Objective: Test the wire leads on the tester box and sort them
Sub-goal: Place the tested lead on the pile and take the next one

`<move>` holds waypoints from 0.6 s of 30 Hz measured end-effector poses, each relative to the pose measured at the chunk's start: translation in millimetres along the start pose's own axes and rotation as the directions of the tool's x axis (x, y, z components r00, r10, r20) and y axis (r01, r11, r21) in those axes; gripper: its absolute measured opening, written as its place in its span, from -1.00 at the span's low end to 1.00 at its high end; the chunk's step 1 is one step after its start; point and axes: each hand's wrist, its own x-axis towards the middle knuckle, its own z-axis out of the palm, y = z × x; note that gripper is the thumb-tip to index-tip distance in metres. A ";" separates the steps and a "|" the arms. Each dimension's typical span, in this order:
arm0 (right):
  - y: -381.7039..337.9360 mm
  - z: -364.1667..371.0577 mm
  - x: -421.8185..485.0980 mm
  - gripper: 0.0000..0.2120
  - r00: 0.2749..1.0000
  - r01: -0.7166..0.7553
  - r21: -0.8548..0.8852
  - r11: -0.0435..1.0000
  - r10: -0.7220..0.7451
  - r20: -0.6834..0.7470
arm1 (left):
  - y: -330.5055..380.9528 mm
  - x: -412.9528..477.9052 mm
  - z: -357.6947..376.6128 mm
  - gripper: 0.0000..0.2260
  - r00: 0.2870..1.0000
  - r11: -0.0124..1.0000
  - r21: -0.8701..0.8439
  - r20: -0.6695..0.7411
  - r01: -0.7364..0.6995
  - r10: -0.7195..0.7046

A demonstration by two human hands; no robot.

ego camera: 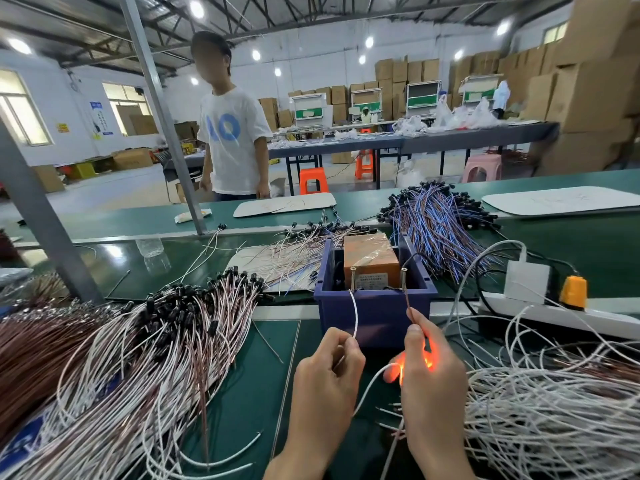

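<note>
The orange tester box [370, 263] sits in a dark blue bin [374, 311] at the table's middle, with two upright metal posts at its front. My left hand [329, 372] pinches a white wire lead [355, 315] whose end touches the left post. My right hand [431, 368] pinches a brown lead [408, 299] that reaches the right post. An orange-red glow shines inside my right palm, where the lamp of this wire set is hidden. A pile of white and brown leads with black caps [145, 344] lies to the left. Another white pile [554, 407] lies to the right.
A blue-and-brown wire bundle [440, 230] lies behind the bin. A white power strip [554, 311] with a white adapter and an orange plug sits at the right. White trays rest on the far belt. A person in a white T-shirt [235, 140] stands across the table. A grey post [38, 209] rises at left.
</note>
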 end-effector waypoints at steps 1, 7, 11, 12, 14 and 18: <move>-0.4 0.0 0.0 -0.81 1.000 -0.004 0.001 1.000 0.004 0.000 | 0.1 0.0 0.1 -0.78 1.000 1.000 0.006 0.001 -0.005 0.005; -0.7 -0.1 1.3 -0.81 1.000 -0.015 0.009 1.000 0.015 -0.002 | 2.3 -0.7 -0.7 -0.79 1.000 1.000 0.018 0.018 -0.024 0.023; 0.0 0.1 2.0 -0.79 1.000 -0.025 0.026 0.999 0.025 -0.008 | 3.5 -1.0 -1.2 -0.79 0.999 0.999 0.031 0.021 -0.029 0.028; 0.2 0.2 2.0 -0.79 1.000 -0.028 0.029 0.999 0.028 -0.007 | 3.6 -1.0 -1.3 -0.79 0.999 0.999 0.033 0.019 -0.030 0.029; 0.5 0.4 2.1 -0.80 0.999 -0.036 0.036 0.999 0.036 -0.006 | 3.8 -1.2 -1.6 -0.79 0.999 0.999 0.034 0.021 -0.028 0.028; -0.1 0.6 2.3 -0.79 0.999 -0.045 0.057 0.997 0.045 -0.012 | 4.2 -1.1 -1.9 -0.79 1.000 0.999 0.047 0.005 -0.027 0.027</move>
